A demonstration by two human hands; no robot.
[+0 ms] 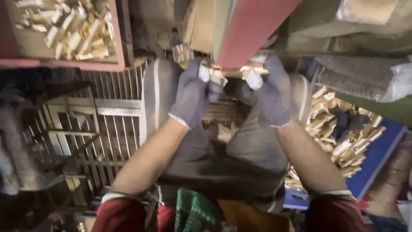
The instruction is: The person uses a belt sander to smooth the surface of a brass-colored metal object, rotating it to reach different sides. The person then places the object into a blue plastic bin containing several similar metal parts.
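Both my hands wear grey knit gloves with white fingertips. My left hand point(194, 96) and my right hand point(270, 92) are raised together in front of me, over my knees. Between them they pinch a small brass-coloured part point(219, 73), just under the edge of a red machine panel point(253, 30). The left fingers grip the part's left end and the right fingers grip its right end. Most of the part is hidden by the gloves.
A pink tray point(116, 64) of brass-coloured pieces stands at top left. A blue crate point(377, 159) with several similar brass pieces and a dark glove sits at right. A metal wire grate point(107, 124) lies under my left side. My grey trousers point(240, 154) fill the middle.
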